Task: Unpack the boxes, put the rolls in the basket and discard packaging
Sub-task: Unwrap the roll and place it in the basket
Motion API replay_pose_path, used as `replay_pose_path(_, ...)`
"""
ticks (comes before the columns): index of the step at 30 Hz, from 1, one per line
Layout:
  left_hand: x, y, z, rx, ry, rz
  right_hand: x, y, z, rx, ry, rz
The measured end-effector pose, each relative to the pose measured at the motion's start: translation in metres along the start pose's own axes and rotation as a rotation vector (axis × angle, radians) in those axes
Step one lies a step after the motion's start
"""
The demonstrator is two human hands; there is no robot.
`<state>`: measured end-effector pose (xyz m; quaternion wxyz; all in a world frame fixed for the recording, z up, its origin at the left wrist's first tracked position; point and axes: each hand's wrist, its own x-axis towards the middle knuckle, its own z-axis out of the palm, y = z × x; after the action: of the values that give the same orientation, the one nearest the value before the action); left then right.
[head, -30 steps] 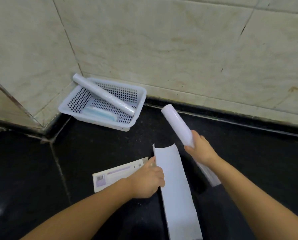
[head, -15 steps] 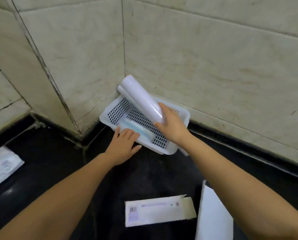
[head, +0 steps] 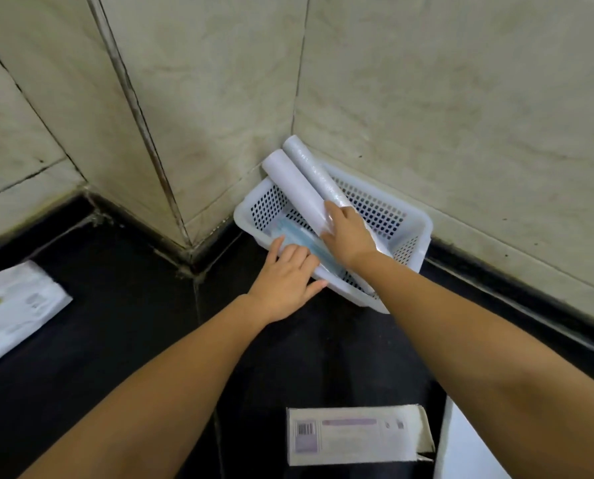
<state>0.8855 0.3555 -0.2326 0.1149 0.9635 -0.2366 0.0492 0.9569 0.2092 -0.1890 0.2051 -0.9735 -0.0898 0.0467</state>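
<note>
A white perforated basket (head: 411, 221) sits on the black floor in the wall corner. Two white rolls lie in it side by side, upper ends propped over the far rim: the left roll (head: 295, 188) and the right roll (head: 318, 176). My right hand (head: 349, 236) grips the lower end of the left roll inside the basket. A flat blue packet (head: 300, 242) lies on the basket bottom. My left hand (head: 286, 283) rests on the basket's near rim with fingers spread, touching the blue packet. An empty white box (head: 356, 435) lies flat near the bottom.
A white sheet of packaging (head: 468, 447) lies at the bottom right edge. A white printed package (head: 8, 305) lies on the floor at the far left. Tiled walls close in the corner behind the basket. Black floor lies between my arms.
My right hand has lowered the roll into the basket beside the other roll. My left hand slid forward onto the basket rim. The view moved closer to the corner.
</note>
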Motion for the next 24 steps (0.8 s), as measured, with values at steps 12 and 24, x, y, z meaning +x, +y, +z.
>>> replay_pose_path(12,0.018,0.075,-0.020,-0.068,0.026,0.076,-0.184,0.113,-0.085,0.134,0.223,0.324)
replay_pose_path(24,0.026,0.444,0.012,-0.222,-0.158,0.730,-0.512,0.277,-0.145,0.121,0.451,0.873)
